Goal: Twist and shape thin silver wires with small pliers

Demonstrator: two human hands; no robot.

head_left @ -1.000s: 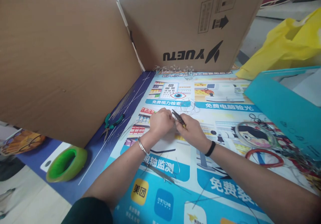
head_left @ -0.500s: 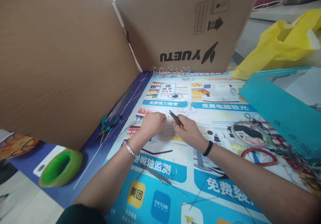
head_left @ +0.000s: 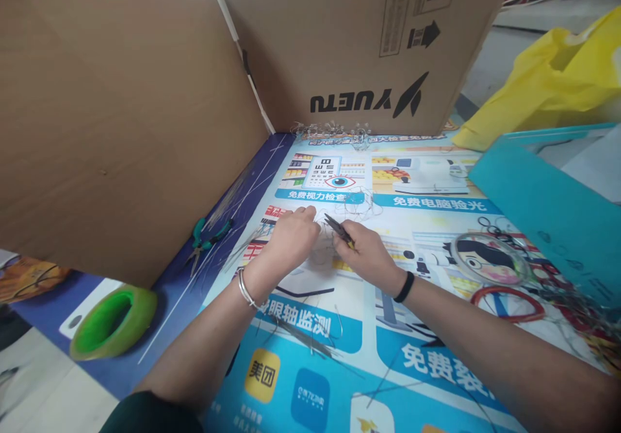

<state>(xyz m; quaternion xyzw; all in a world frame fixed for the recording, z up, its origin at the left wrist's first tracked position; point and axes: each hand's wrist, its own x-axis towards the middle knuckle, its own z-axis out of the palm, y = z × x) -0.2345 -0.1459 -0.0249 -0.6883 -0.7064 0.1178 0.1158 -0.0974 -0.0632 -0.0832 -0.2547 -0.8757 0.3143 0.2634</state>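
My left hand (head_left: 297,232), with a silver bangle at its wrist, is closed in a pinch. A very thin wire (head_left: 321,218) shows at its fingertips, though much of it is hidden or too fine to follow. Just right of it, my right hand (head_left: 361,245) grips dark-jawed pliers (head_left: 336,224) with a bit of yellow on the handle. The jaws point up and left, close to the left fingertips. Behind the hands lies a loose tangle of fine wire (head_left: 359,205). Straight cut wires (head_left: 303,337) lie on the printed sheet in front.
Cardboard panels (head_left: 145,96) stand at the left and back. Teal-handled pliers (head_left: 206,242) and a green tape roll (head_left: 114,323) lie left. On the right are wire spools (head_left: 507,303), a teal box (head_left: 548,206) and a yellow bag (head_left: 548,83). Small wire pieces (head_left: 334,129) line the back.
My left fingers have lifted and shifted slightly, with the knuckles more raised. The pliers stay in my right hand, nearly in place. The view has moved a little.
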